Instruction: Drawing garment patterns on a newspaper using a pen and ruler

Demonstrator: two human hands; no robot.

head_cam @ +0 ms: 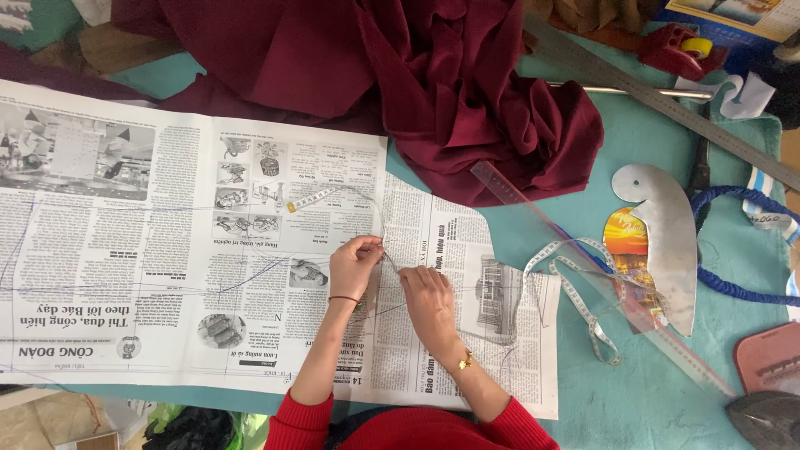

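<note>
Both hands, left (354, 265) and right (429, 298), I am pinching together on the measuring tape (379, 242), pressing it against newspaper (167, 250) directly beneath; no containers nearby.

Newspaper (167, 250) cut off at left edge; far strip under maroon cloth (400, 75). Tape measure (575, 283) partly behind clear ruler (600, 275), its run w/ left hand (354, 265) & right hand (427, 302) too thin to follow. Pinch btwn fingers unclear. Iron (767, 421), red pad (771, 358) cropped at right/bottom. Metal ruler (667, 100) runs off frame.
</note>
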